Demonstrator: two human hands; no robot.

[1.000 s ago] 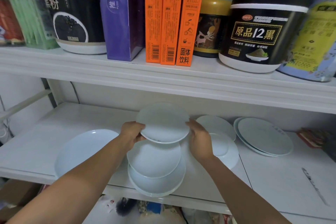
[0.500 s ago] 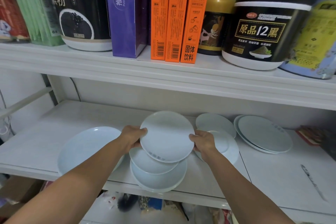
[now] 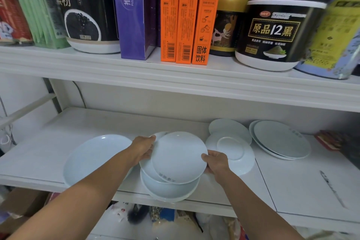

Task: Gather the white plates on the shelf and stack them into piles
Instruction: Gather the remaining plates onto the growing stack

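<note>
White plate (image 3: 179, 157), small and round, is held tilted between both hands in the head view, the one view supplied. Left hand (image 3: 143, 149) clasps its left rim, fingers closed on the edge; right hand (image 3: 216, 162) clasps its right rim likewise. Directly beneath the grip sits a pile of plates (image 3: 167, 189) at the front edge of the lower shelf (image 3: 39, 154) (the held plate overlaps the pile's top plate; contact cannot be confirmed). Left of the grip lies a large plate (image 3: 93, 158). Right of it lie two overlapping plates (image 3: 233, 148), and further right a second stack (image 3: 280, 138).
</note>
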